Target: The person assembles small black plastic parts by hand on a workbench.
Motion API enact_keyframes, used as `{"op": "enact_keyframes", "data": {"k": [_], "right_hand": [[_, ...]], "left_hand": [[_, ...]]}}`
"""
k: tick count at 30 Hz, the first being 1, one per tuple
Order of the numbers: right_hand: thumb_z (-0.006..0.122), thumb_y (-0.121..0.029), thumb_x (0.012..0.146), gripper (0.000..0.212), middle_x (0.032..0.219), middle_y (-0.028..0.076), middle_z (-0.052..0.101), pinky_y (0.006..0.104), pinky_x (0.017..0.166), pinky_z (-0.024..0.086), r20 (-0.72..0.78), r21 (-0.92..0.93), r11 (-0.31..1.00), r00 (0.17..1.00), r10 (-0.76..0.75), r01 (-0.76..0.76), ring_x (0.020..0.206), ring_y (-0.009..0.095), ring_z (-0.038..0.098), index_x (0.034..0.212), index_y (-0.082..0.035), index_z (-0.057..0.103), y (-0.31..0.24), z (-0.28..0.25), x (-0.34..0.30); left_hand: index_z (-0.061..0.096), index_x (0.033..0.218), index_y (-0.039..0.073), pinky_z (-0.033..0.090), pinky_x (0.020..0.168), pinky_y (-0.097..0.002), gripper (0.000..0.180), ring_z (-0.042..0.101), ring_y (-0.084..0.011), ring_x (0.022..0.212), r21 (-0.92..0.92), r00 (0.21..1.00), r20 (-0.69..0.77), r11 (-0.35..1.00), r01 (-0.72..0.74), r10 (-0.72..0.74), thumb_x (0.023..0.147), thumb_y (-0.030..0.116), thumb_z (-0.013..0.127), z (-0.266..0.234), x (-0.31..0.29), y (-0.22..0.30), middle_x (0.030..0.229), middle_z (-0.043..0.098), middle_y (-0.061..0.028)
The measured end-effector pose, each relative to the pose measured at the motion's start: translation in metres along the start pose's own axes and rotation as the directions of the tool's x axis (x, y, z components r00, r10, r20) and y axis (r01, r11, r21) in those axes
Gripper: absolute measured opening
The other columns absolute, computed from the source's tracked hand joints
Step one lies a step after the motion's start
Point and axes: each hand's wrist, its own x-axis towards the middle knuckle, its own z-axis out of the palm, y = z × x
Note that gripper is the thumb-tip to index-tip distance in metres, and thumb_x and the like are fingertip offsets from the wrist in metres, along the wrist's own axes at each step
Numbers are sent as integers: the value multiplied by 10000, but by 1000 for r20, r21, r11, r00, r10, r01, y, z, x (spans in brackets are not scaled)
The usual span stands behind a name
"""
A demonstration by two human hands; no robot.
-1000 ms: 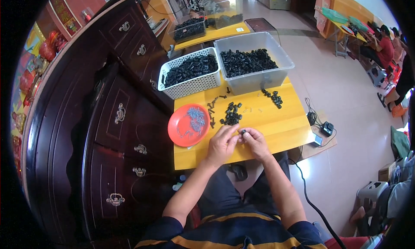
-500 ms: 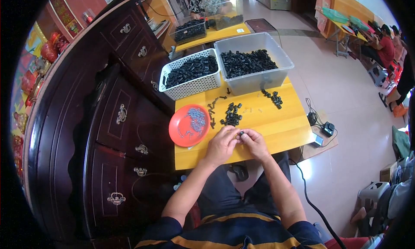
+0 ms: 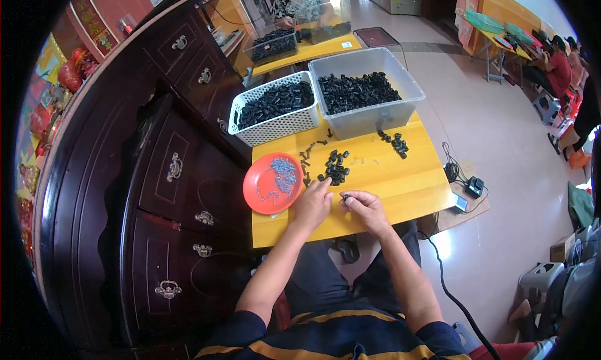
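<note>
A yellow wooden table [image 3: 400, 185] stands against a dark carved sideboard [image 3: 156, 172] on a pale tiled floor, and the person sits at its near edge. Over the last second almost nothing has shifted: both hands stay together at the same spot near the front of the table, so the fiddling with one small piece is still under way and not yet finished. The left hand [image 3: 313, 205] lies curled on the tabletop, fingers bent; whether it holds anything I cannot tell. The right hand [image 3: 366, 208] pinches a small black part [image 3: 345, 198] between thumb and fingertips, closed tight on it, just beside the left hand's fingers.

Just left of the hands sits one red round plate [image 3: 270, 183] with a scatter of tiny grey bits on it. Beyond the hands lies one loose heap of black parts [image 3: 337, 167], a short row of strays nearer the plate, and a second smaller cluster [image 3: 397, 142] off to the right. Farther back stand two containers, touching: one white perforated basket [image 3: 275, 123] and one clear plastic tub [image 3: 375, 113], both filled with black parts. Behind them a second yellow table holds more bins, where another person works
</note>
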Motion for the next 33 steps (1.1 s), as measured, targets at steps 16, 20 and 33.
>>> {"op": "enact_keyframes", "data": {"k": [16,20,33], "right_hand": [[614,-117,1045,256,1062,73,736,304,909,555,-19,40,999,999,-32,32,958,146,686,1260,6,679,4,-2,5],[615,-115,1044,250,1073,77,739,309,917,560,-21,43,998,999,-46,47,971,148,691,1254,5,677,5,0,5],[635,-128,1033,248,1061,22,726,277,884,533,-13,61,997,999,-43,44,934,105,654,1238,-1,690,6,0,6]], "left_hand": [[721,1115,73,557,794,-445,223,688,-345,940,-17,1000,9,999,30,-30,919,180,712,0,2,3,1037,676,-133],[728,1107,94,559,796,-442,215,691,-341,938,15,996,47,997,70,-71,922,203,714,5,3,4,1042,681,-116],[695,1006,102,554,735,-471,157,677,-356,885,-27,1000,-15,999,-21,21,860,131,744,10,0,4,957,662,-112]]}}
